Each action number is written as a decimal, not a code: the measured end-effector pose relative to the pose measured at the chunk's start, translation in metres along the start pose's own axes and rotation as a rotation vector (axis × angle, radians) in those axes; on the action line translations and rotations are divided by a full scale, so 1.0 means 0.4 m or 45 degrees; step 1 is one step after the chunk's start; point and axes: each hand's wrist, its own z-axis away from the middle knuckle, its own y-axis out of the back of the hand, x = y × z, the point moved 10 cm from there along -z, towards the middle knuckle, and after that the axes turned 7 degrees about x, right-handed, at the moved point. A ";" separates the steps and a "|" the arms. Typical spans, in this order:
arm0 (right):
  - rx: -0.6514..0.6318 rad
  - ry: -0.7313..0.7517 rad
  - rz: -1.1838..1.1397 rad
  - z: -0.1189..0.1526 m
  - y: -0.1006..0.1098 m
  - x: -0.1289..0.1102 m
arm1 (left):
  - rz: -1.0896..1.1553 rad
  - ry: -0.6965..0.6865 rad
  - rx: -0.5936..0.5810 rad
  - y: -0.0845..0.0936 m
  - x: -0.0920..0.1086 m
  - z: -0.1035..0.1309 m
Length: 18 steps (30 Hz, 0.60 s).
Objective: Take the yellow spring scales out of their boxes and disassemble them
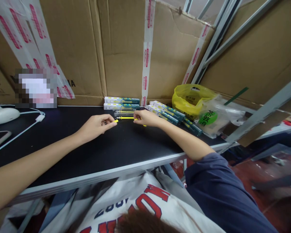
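- Evidently, the yellow rod [127,118] lies centrally, between both hands.
- Left hand [97,125], at eight o'clock of it: thumb and finger pinching a yellow tab [116,121].
- Right hand [145,117], three o'clock: fingers bent together at the rod's end; grip cannot be told.
- Clear tubes [123,114], twelve o'clock, just beside.
- Stacked cartons [121,103], twelve o'clock, beyond.
- Yellow bag [184,103], two o'clock, well apart.

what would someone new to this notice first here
Probably the bright yellow plastic bag at the back right of the black tabletop. Next, the two hands near the middle, the left pinching a small yellow piece, the right beside it.
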 end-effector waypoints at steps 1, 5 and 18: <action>-0.045 0.005 0.065 0.005 -0.008 -0.003 | -0.008 -0.006 0.057 0.015 0.004 -0.002; -0.131 0.020 0.285 0.018 -0.028 -0.014 | 0.019 -0.058 0.281 0.071 0.023 -0.006; -0.017 -0.016 0.432 0.023 0.006 -0.019 | 0.398 0.031 0.548 0.125 0.006 -0.012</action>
